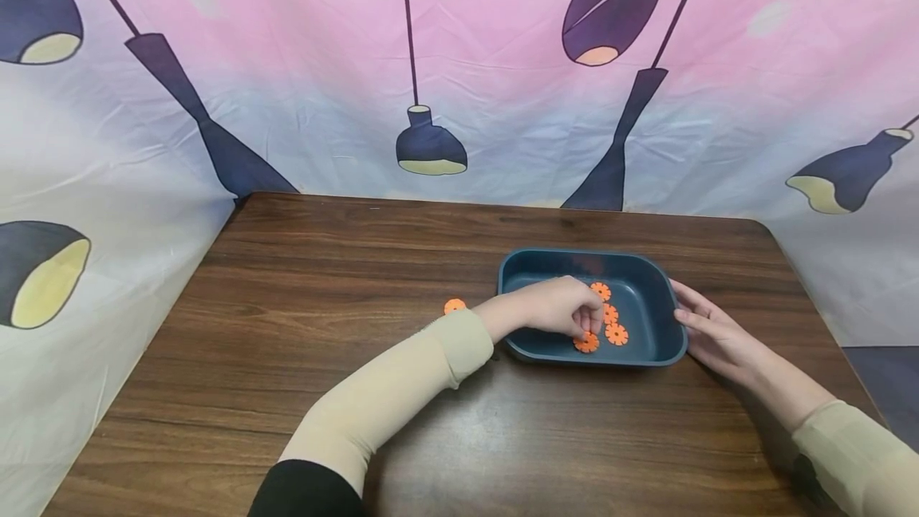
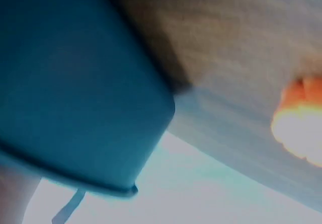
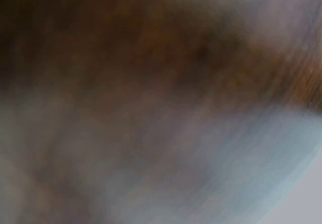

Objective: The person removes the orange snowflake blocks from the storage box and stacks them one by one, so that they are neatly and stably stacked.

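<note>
A dark blue rectangular basin [image 1: 649, 349] stands on the table, with several orange notched plastic discs [image 1: 616, 334] lying on its floor. My left hand [image 1: 563, 305] reaches over the basin's left side, its fingers curled and pinching an orange disc [image 1: 586, 343] near the front wall. At the right end, my right hand [image 1: 718, 335] holds the basin, thumb at the rim and the other fingers along the outer wall. One more orange disc [image 1: 455, 305] lies outside on the table, partly covered by the left sleeve. The right wrist view is a blur.
The brown wooden table [image 1: 323, 262] extends to the left and front of the basin. Behind it and at the sides hangs a cloth backdrop [image 1: 323, 86] printed with lamps. In the left wrist view, the basin's outer wall [image 2: 75, 93] fills the left side.
</note>
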`<state>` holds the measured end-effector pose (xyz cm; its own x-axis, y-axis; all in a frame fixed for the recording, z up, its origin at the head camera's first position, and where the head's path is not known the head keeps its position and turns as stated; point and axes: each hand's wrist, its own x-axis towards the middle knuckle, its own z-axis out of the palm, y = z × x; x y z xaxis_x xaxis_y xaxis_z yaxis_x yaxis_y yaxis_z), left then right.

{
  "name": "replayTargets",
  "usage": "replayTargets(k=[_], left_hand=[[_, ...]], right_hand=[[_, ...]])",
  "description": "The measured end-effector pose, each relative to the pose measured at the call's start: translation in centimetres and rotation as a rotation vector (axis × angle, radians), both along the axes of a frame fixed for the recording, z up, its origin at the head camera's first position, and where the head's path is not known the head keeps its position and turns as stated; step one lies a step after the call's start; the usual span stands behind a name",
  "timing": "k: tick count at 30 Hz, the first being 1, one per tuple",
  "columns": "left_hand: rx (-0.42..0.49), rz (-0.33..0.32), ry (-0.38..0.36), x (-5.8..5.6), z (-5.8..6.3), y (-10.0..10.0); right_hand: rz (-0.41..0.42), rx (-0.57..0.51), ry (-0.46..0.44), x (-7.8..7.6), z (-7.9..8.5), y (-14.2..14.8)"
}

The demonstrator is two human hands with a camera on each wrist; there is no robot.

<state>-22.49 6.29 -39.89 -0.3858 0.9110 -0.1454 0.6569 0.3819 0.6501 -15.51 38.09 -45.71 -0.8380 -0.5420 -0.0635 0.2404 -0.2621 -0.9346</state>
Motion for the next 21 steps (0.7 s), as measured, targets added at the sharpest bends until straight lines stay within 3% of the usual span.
replayTargets(k=[10,21], left_hand=[[0.079,0.033,0.014,-0.9,2.8,-3.5],[0.142,0.120,0.008,-2.0,4.6,-8.2]], right_hand=[[0.003,0.004,-0.001,0.0,0.0,0.0],[-0.012,0.029,-0.015,0.0,0.0,0.0]])
